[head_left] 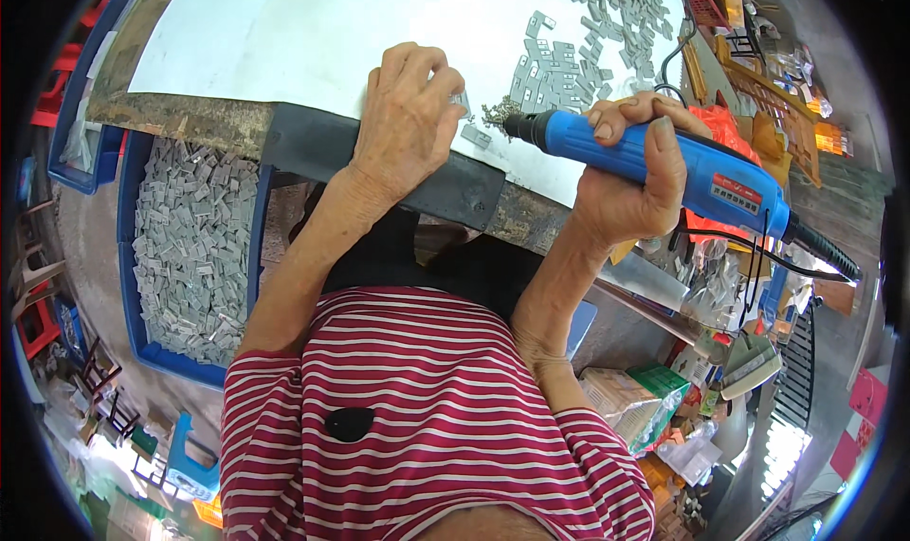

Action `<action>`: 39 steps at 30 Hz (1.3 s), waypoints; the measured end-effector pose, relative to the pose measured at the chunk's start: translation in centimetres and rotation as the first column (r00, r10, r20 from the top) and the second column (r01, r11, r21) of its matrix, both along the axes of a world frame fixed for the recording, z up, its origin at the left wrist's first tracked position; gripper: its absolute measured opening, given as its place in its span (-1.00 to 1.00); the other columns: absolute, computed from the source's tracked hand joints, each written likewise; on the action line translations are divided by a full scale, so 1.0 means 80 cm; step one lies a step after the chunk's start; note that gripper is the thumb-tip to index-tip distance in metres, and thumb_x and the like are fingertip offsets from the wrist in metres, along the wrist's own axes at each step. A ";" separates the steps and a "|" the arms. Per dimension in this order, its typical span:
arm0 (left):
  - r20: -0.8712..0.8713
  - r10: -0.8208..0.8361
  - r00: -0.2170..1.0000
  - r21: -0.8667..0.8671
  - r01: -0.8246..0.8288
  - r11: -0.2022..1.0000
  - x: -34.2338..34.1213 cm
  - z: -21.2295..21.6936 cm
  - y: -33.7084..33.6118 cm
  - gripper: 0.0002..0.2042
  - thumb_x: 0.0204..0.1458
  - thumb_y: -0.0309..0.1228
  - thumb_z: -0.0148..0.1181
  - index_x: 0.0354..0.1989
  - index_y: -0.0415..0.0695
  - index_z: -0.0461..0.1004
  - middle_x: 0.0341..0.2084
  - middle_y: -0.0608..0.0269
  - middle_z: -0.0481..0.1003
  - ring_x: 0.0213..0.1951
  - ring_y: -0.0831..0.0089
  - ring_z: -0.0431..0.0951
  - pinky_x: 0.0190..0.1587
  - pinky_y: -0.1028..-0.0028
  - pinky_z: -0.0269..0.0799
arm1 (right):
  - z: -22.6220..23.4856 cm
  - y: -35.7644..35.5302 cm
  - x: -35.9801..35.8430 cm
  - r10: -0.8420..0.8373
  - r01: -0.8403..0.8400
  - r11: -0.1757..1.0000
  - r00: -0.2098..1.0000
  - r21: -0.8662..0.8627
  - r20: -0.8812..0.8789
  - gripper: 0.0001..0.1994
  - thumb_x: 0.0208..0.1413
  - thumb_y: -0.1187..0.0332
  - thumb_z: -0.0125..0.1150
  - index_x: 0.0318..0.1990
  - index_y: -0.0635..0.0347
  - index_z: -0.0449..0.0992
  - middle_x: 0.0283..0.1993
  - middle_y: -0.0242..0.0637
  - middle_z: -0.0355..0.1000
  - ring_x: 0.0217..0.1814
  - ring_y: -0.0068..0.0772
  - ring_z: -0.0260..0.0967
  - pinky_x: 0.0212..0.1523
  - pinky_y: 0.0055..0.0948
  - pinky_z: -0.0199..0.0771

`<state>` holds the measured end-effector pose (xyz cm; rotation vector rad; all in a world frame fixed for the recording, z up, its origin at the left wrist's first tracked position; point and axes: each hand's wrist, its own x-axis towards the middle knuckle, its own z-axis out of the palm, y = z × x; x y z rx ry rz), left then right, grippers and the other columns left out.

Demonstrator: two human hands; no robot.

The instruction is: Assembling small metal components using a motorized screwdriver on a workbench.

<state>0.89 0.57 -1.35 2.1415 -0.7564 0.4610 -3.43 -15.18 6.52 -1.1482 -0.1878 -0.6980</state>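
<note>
Left of frame: blue crate (142, 347) of grey parts. Centre: left hand (406, 114) pinching a small grey part (462, 100) at the table edge (313, 143). Right: right hand (630, 176) fully wrapped round blue electric screwdriver (664, 157), tip pointing at that part.

Pretty cramped little workshop, honestly. The worn wooden workbench (180, 116) has a white sheet (284, 38) laid over the top and a dark strip (379, 157) along its front edge. Under the bench on the left sits a big blue crate (142, 347) packed with small grey parts, and another blue bin (81, 166) is tucked behind it. Bare grey concrete floor (90, 256), with red plastic stools (38, 318) off to the left and a small blue stool (190, 465) lower down. The right side is all clutter: orange wooden racks (773, 114), bags, boxes, a green and tan carton (635, 399). Bright daylight comes through a barred opening (782, 446) low on the right.
</note>
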 end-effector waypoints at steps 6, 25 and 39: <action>0.017 0.095 0.995 0.142 -0.097 0.985 -0.013 0.002 -0.005 -0.79 -0.27 -0.46 0.25 -0.44 -0.22 0.40 -0.31 0.16 0.26 -0.13 0.26 0.23 -0.21 0.34 0.19 | -0.001 -0.001 -0.002 0.001 -0.001 1.000 1.000 -0.015 -0.002 -0.78 -0.09 0.46 0.03 -0.23 0.33 0.39 -0.42 -0.09 0.32 -0.55 -0.32 0.27 -0.35 -0.26 0.25; 0.022 0.145 0.989 0.259 -0.146 0.955 -0.009 0.007 -0.026 -0.80 -0.23 -0.41 0.26 -0.49 -0.23 0.40 -0.33 0.17 0.26 -0.19 0.29 0.24 -0.27 0.36 0.20 | -0.003 -0.010 -0.010 -0.013 0.013 1.000 1.000 -0.026 0.009 -0.77 -0.08 0.48 -0.01 -0.21 0.33 0.38 -0.41 -0.08 0.32 -0.54 -0.31 0.28 -0.36 -0.26 0.29; 0.031 0.147 0.989 0.233 -0.150 0.961 -0.001 -0.002 -0.030 -0.82 -0.27 -0.49 0.22 -0.47 -0.26 0.38 -0.33 0.16 0.26 -0.21 0.30 0.23 -0.32 0.37 0.21 | -0.001 -0.011 -0.011 -0.086 0.085 0.993 0.996 0.077 0.016 -0.78 -0.18 0.58 0.07 -0.28 0.41 0.33 -0.47 -0.04 0.33 -0.63 -0.34 0.28 -0.51 -0.38 0.37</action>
